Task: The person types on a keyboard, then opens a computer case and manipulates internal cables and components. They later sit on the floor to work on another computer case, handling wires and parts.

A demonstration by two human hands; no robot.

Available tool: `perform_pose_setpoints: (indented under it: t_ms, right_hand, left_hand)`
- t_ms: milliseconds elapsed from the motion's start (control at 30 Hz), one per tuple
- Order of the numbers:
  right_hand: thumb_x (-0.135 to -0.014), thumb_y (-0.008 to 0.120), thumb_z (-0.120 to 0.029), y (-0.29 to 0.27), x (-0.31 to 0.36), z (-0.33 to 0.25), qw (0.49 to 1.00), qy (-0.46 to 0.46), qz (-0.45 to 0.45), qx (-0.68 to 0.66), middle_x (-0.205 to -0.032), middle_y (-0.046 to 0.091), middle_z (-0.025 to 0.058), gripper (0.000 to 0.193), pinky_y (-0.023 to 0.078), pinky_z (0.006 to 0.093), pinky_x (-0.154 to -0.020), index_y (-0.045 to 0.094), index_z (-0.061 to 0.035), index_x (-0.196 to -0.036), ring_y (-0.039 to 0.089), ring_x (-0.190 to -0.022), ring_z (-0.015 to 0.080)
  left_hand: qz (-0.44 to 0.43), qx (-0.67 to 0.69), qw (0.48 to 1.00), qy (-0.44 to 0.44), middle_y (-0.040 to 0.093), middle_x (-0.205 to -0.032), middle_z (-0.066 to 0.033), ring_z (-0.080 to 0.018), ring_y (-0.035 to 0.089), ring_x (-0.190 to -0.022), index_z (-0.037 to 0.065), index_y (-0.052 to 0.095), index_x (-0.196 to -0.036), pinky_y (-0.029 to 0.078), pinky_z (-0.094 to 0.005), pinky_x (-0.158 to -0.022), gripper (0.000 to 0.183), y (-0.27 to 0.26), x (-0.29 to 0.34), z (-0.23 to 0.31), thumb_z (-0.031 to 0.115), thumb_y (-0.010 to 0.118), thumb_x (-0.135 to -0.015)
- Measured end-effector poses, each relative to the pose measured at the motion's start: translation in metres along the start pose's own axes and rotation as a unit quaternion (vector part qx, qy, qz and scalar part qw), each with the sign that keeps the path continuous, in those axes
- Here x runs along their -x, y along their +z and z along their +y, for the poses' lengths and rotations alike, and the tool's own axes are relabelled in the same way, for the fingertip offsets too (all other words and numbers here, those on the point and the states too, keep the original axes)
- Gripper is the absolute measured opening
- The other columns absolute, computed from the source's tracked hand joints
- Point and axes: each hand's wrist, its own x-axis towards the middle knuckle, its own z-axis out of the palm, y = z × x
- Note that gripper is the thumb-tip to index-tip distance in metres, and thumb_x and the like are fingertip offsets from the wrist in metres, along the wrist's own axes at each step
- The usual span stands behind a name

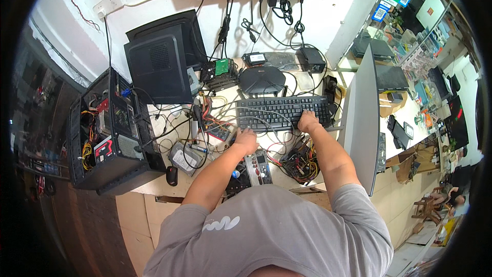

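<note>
A black keyboard [277, 112] lies across the middle of the cluttered desk, with thin cables running over it. My right hand [308, 121] rests on its right-hand keys, fingers extended and holding nothing. By the keyboard's near left corner is my left hand [246, 140], its fingers reaching toward the edge and nothing seen in its grip. Just left of that hand sits a red circuit board [219, 131] with coloured wires. Below my forearms are a silver-and-black device with knobs [258, 168] and a bundle of wires with black parts [301, 162].
An opened black computer tower [115, 133] stands at the left, with black side panels [159, 64] behind it. A hard drive [185, 157] and a black mouse [172, 175] lie near the front edge. A router [262, 79] sits behind the keyboard. A monitor [360, 118] rises at the right.
</note>
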Motion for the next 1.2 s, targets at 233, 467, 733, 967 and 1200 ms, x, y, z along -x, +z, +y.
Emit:
perform_pose_setpoints:
  t_ms: [233, 467, 733, 967, 1200]
  right_hand:
    - [-0.087, 0.05, -0.021, -0.003, 0.001, -0.002, 1.0, -0.001, -0.002, 0.006, -0.142, 0.041, 0.0131, 0.053, 0.034, 0.045, -0.106, 0.042, 0.0018, -0.135, 0.033, -0.134, 0.03]
    - [-0.086, 0.052, -0.021, 0.002, -0.003, 0.002, 1.0, -0.003, 0.013, -0.019, -0.141, 0.042, 0.0142, 0.054, 0.035, 0.0455, -0.105, 0.043, 0.0022, -0.133, 0.034, -0.134, 0.0311]
    - [-0.084, 0.052, -0.018, 0.013, 0.015, 0.009, 0.987, -0.049, 0.139, -0.057, -0.128, 0.049, 0.0171, 0.046, 0.042, 0.0452, -0.098, 0.05, -0.0006, -0.126, 0.044, -0.123, 0.0349]
    - [-0.085, 0.051, -0.017, 0.033, 0.011, 0.026, 0.981, -0.054, 0.175, -0.066, -0.116, 0.056, 0.0187, 0.03, 0.047, 0.0411, -0.093, 0.062, -0.0001, -0.108, 0.054, -0.111, 0.0355]
    - [-0.085, 0.051, -0.018, 0.033, 0.014, 0.027, 0.984, -0.021, 0.163, -0.074, -0.113, 0.06, 0.0213, 0.029, 0.048, 0.0406, -0.092, 0.064, 0.0011, -0.103, 0.059, -0.105, 0.0363]
  left_hand:
    - [-0.045, -0.005, 0.999, -0.005, 0.038, -0.146, -0.0142, -0.0307, 0.03, -0.138, 0.003, 0.049, -0.132, 0.015, -0.0544, -0.114, 0.052, -0.009, 0.001, 0.002, 0.035, 0.052, -0.09]
    - [-0.046, -0.006, 0.999, -0.005, 0.038, -0.146, -0.0139, -0.0304, 0.03, -0.138, 0.004, 0.048, -0.133, 0.015, -0.0543, -0.114, 0.052, -0.009, 0.0, 0.002, 0.035, 0.052, -0.091]
    - [-0.04, -0.007, 0.999, 0.005, 0.039, -0.145, -0.0139, -0.0303, 0.029, -0.138, 0.003, 0.048, -0.133, 0.015, -0.0551, -0.114, 0.053, -0.004, -0.001, -0.003, 0.035, 0.052, -0.09]
    - [-0.027, 0.008, 1.0, 0.008, 0.043, -0.14, -0.0141, -0.0305, 0.03, -0.137, 0.001, 0.053, -0.128, 0.016, -0.0542, -0.114, 0.05, -0.003, -0.002, -0.002, 0.035, 0.055, -0.091]
    - [-0.031, -0.011, 0.999, 0.005, 0.041, -0.143, -0.0139, -0.0303, 0.03, -0.137, 0.004, 0.051, -0.131, 0.017, -0.0539, -0.114, 0.052, -0.001, -0.004, -0.005, 0.036, 0.053, -0.091]
